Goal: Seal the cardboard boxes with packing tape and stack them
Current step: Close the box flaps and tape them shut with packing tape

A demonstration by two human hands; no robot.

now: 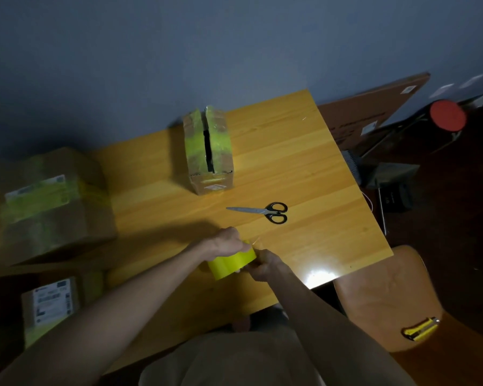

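A yellow roll of packing tape (230, 263) sits low over the wooden table (304, 168) near its front edge. My left hand (226, 242) grips the roll from the top left. My right hand (265, 264) holds its right side, fingers curled at the tape's edge. A small cardboard box (208, 151) stands at the back of the table, its top flaps covered in yellow-green tape with a dark gap between them. A larger taped box (53, 204) lies at the table's left end. A third box (50, 302) with a white label sits lower, off the table's left front.
Black-handled scissors (262, 212) lie on the table between the small box and my hands. A yellow utility knife (420, 332) rests on the brown chair (379, 296) at the right. Flat cardboard (374, 107) and a red-topped stool (448, 115) stand beyond the table's right edge.
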